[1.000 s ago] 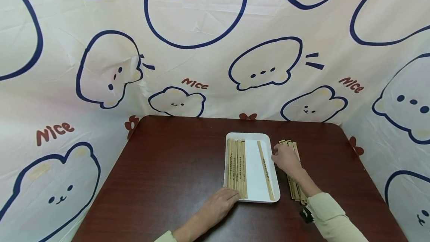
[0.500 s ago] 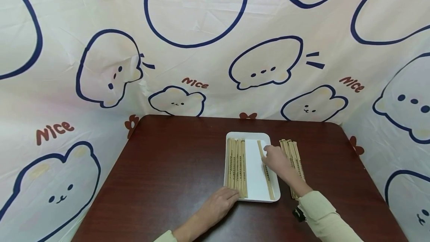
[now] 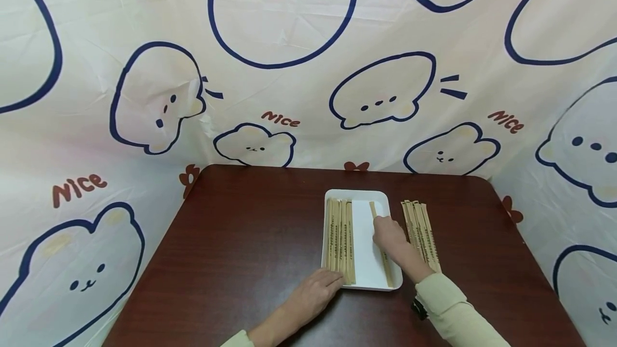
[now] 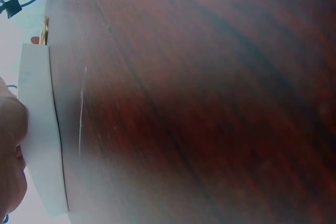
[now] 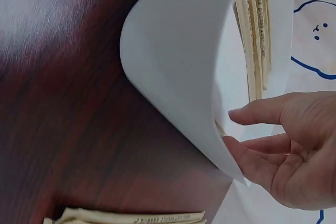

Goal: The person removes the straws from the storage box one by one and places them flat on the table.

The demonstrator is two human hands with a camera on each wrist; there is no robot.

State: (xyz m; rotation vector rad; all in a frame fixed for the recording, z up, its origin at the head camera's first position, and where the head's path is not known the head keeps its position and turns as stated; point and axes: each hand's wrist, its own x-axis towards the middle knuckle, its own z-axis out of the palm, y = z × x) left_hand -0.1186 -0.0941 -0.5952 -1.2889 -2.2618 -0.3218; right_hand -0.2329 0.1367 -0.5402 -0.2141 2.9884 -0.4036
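A white tray (image 3: 365,266) lies on the table, with several slim, printed paper-wrapped sticks (image 3: 339,240) side by side along its left part. My left hand (image 3: 315,291) holds the tray at its near left corner; in the left wrist view, bent fingers (image 4: 11,121) overlap the rim. A single paper-wrapped stick (image 3: 387,269) lies along the tray's right part. Over its upper half is my right hand (image 3: 389,237). Thumb and forefinger stand apart in the right wrist view, with a bit of that stick (image 5: 220,128) showing just past the gap.
To the right of the tray, a bundle of paper-wrapped sticks (image 3: 421,232) lies on the dark brown table (image 3: 241,240). Cloth (image 3: 308,90) printed with cartoon bears surrounds the table's back and sides.
From the bundle on the right, my right hand has moved left across the rim and over the single stick in the tray. The left hand and the tray have stayed put.
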